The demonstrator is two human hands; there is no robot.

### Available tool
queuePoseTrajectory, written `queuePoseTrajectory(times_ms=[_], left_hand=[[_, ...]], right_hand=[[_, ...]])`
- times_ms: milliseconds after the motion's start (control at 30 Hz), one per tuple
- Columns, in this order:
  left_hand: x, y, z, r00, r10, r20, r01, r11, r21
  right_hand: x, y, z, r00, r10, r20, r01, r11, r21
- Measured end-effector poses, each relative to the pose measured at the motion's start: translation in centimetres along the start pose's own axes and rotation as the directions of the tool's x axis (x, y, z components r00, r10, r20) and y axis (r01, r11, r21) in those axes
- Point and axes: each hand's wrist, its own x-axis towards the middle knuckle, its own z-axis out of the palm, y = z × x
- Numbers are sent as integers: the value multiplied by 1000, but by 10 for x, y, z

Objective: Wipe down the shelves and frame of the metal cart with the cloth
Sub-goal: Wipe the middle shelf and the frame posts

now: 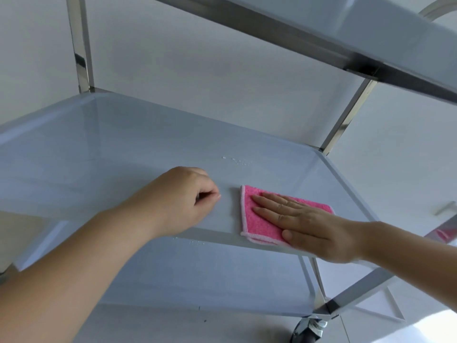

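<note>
The pink cloth (262, 219) lies folded flat on the middle shelf (123, 149) of the metal cart (346, 120), right of centre in the frame, near the shelf's front edge. The right hand (306, 224) presses on it, palm down, fingers straight and together. Just left of the cloth, the left hand (178, 199) rests on the shelf, loosely curled, holding nothing. Small water droplets (236, 160) sit above the hands.

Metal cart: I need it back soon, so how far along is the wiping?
Nothing looks finished for certain. In hand: the right hand presses the pink cloth flat on the middle shelf, near its front edge; the left hand rests beside it, loosely curled. Left: water droplets behind the cloth, more droplets on the bottom shelf, plus the top shelf and frame posts.
</note>
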Motion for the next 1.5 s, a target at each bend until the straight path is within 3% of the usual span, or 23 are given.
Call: queuePoseTrajectory(times_ms=[200,467,600,767,867,933,1000,1200,1333,1500], left_hand=[[-1,0,3,1000,7,2,-7,1000,12],[1,3,1,999,2,48,-1,1000,-24],[0,1,-1,997,-11,73,15,999,-43],[2,1,-2,998,-37,47,38,999,-36],[2,1,-1,999,-48,11,49,999,-17],[0,1,-1,999,-47,21,47,999,-1],[-1,2,0,999,-36,28,36,999,19],[-4,8,-1,998,-17,-63,22,996,87],[-8,11,-3,986,-18,-166,46,986,161],[-9,11,-5,983,40,-178,-5,980,197]], right_hand=[[20,13,-18,999,-19,38,16,997,78],[59,71,-33,944,283,170,-310,938,155],[80,111,-30,861,476,179,-497,862,101],[114,146,-29,773,619,137,-631,772,77],[133,155,-26,813,574,101,-573,819,-40],[138,161,-22,857,516,-1,-509,844,-171],[146,163,-19,870,493,-16,-487,854,-182],[180,136,-22,798,596,92,-603,785,143],[177,114,-23,855,514,71,-519,847,116],[168,93,-26,883,447,141,-461,884,82]])
